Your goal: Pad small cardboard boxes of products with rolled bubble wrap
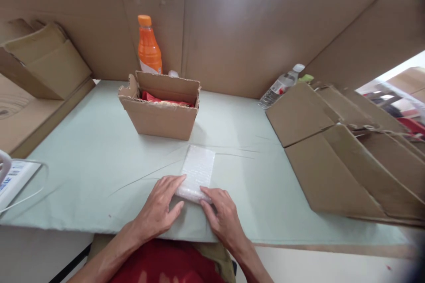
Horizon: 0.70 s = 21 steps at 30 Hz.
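Observation:
A flat white sheet of bubble wrap (pixel 198 166) lies on the pale green cloth, its near end thicker, as if folded or rolled over. What may be inside it I cannot tell. My left hand (pixel 162 205) rests at its left edge with the fingertips touching it and the thumb held apart. At the near right corner, my right hand (pixel 223 212) has its fingers on top and its thumb against the near edge, pinching the wrap. Just beyond it stands an open cardboard box (pixel 162 119) with red packaging (pixel 166 100) inside.
An orange drink bottle (pixel 150 51) stands behind the box. A clear water bottle (pixel 280 86) leans at the back right, beside cardboard dividers (pixel 332 163). Cardboard walls (pixel 232 31) enclose the back. A white device with a cable (pixel 18 179) sits at the left edge.

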### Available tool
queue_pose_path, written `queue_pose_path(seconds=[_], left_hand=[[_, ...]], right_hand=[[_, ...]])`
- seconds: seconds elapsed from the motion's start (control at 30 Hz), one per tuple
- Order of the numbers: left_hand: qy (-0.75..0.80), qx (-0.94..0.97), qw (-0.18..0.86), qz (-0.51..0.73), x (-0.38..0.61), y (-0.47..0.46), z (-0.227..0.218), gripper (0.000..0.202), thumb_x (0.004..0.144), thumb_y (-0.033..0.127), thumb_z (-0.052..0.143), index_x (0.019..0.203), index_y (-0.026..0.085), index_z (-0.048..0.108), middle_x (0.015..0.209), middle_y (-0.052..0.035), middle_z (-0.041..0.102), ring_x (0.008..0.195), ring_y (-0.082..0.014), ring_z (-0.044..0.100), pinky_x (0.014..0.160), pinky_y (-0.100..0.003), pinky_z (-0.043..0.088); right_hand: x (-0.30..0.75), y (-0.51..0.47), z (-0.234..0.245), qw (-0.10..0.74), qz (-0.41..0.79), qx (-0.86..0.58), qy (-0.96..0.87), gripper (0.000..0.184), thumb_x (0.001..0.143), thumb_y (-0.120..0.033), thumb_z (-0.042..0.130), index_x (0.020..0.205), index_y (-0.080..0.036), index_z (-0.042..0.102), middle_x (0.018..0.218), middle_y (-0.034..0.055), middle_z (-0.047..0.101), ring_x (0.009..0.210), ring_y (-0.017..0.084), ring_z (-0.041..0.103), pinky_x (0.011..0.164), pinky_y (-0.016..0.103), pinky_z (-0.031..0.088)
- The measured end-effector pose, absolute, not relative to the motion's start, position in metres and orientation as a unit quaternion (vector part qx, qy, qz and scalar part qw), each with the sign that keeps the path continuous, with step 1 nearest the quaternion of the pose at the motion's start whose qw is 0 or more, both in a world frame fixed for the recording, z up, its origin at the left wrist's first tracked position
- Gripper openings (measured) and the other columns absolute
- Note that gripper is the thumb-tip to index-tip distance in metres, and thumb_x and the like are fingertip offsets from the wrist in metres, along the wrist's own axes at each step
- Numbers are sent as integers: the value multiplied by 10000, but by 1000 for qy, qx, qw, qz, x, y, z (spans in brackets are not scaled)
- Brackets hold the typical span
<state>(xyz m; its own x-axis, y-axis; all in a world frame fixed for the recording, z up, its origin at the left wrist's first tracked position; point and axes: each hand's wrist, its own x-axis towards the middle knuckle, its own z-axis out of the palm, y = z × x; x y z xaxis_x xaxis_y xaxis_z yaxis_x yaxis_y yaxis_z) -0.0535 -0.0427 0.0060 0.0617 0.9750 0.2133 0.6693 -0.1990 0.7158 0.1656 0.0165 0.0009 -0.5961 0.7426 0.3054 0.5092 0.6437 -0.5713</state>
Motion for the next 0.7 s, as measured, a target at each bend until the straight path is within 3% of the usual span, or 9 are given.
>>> queue_pose_path(seconds=[0.13, 0.27, 0.4, 0.47, 0.57, 0.7], left_hand=[[630, 645, 281, 329, -54, -48, 6, 525, 902, 210, 473, 1427, 191, 460, 1122, -103, 684, 998, -239, 630, 901, -403, 521], [675, 625, 269, 285, -50, -31, 2, 548, 876, 245, 473, 1418, 162, 472, 947, -75, 694, 875, -241, 635, 827, -390, 520], [695, 610, 259, 278, -48, -21, 1, 511, 878, 284, 487, 1382, 205, 503, 820, -26, 661, 769, -213, 624, 783, -360, 502], [702, 559, 293, 331, -49, -25, 2, 534, 877, 361, 532, 1385, 205, 486, 893, -36, 657, 775, -200, 618, 775, -358, 511], [677, 408, 414, 451, -49, -40, 4, 681, 844, 454, 598, 1427, 165, 398, 1143, -121, 628, 959, -226, 640, 817, -382, 542], [544, 241, 584, 553, -35, -54, 9, 793, 785, 410, 688, 1448, 158, 334, 1322, -180, 583, 1184, -273, 609, 984, -434, 504]], right_hand=[[172, 13, 7, 237, 280, -370, -853, 291, 961, -238, 564, 1246, -245, 624, 1121, 66, 744, 974, 228, 699, 844, 370, 564], [174, 7, 12, 273, 175, -379, -867, 329, 934, -257, 589, 1262, -227, 605, 1245, 135, 666, 1110, 291, 636, 892, 446, 527], [166, 8, 7, 226, 148, -339, -901, 387, 906, -228, 610, 1292, -217, 588, 1265, 144, 655, 1101, 311, 619, 882, 476, 511], [161, 13, 2, 237, 162, -347, -893, 334, 928, -189, 564, 1258, -215, 611, 1171, 125, 709, 1027, 290, 650, 848, 456, 525], [155, 21, -4, 301, 226, -414, -829, 275, 958, -211, 537, 1213, -209, 640, 1098, 105, 748, 967, 260, 693, 834, 409, 554], [142, 15, 2, 320, 408, -449, -728, 284, 943, -297, 571, 1202, -206, 647, 1083, 76, 761, 930, 222, 727, 793, 307, 594]])
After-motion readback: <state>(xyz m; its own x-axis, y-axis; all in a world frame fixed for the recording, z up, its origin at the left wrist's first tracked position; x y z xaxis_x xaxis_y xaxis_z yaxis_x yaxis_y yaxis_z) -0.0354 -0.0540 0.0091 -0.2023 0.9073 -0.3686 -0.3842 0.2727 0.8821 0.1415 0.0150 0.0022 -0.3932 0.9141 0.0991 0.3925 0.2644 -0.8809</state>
